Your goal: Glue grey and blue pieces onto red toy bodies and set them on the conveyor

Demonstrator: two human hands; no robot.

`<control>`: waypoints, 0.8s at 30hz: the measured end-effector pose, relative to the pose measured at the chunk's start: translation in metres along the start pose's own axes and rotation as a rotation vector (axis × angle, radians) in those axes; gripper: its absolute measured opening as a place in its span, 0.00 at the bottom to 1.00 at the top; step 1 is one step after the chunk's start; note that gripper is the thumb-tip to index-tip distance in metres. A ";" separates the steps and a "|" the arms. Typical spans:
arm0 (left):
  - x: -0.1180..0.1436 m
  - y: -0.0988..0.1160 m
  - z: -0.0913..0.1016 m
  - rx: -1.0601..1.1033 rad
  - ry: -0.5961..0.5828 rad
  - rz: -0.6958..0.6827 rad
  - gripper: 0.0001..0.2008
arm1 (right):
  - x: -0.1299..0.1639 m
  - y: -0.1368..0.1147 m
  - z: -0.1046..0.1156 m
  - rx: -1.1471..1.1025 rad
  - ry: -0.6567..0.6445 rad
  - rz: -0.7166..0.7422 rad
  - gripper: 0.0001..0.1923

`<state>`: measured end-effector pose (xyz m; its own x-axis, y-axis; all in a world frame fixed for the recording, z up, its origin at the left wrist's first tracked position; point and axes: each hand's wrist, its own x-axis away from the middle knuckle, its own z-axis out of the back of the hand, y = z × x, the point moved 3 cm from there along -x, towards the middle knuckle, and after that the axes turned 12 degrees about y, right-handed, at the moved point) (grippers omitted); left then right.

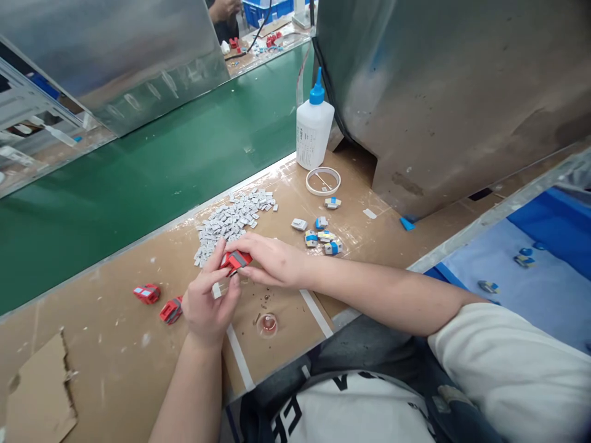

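Note:
Both my hands meet over the worktable around a small red and grey toy part (237,261), which looks like a toy vehicle piece. My left hand (210,300) grips it from the left and below, thumb and fingers closed on it. From the right, my right hand (272,261) pinches the same part, its fingertips covering some of it. Just behind my hands spreads a heap of small pale grey pieces (233,218). Two similar red toy parts, one farther left (146,293) and one beside my left wrist (170,310), lie on the table.
A white bottle with a blue nozzle (314,132) stands at the back, near a tape roll (323,181). Several blue, white and yellow parts (325,237) lie right of centre. A small clear dish (268,324) sits near the front edge. Torn cardboard (41,394) lies left; a green belt (184,147) runs behind.

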<state>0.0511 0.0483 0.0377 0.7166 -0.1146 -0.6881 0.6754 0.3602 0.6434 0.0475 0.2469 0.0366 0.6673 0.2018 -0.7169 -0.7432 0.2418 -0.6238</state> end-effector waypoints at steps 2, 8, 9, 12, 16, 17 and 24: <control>-0.003 0.002 -0.002 0.083 0.064 0.023 0.14 | 0.001 0.000 -0.001 -0.068 0.023 -0.048 0.21; -0.008 -0.001 -0.010 0.221 0.071 0.198 0.18 | 0.002 0.008 -0.004 -0.178 0.064 -0.179 0.21; -0.009 -0.003 -0.010 0.236 0.073 0.230 0.16 | 0.002 0.009 -0.003 -0.151 0.056 -0.177 0.22; -0.013 -0.014 -0.013 0.295 0.111 0.417 0.16 | -0.001 0.011 0.006 -0.018 0.097 -0.185 0.26; -0.018 -0.034 -0.019 0.494 0.166 0.719 0.22 | -0.003 0.000 0.010 -0.002 -0.225 -0.115 0.25; -0.018 -0.038 -0.021 0.524 0.157 0.763 0.22 | -0.001 -0.004 0.008 -0.024 -0.377 -0.088 0.26; -0.014 -0.038 -0.027 0.399 0.006 0.768 0.29 | 0.007 -0.019 -0.001 -0.054 -0.818 0.035 0.27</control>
<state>0.0111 0.0613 0.0138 0.9993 0.0329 -0.0159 0.0165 -0.0162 0.9997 0.0664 0.2430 0.0433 0.4516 0.8419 -0.2955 -0.7519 0.1808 -0.6340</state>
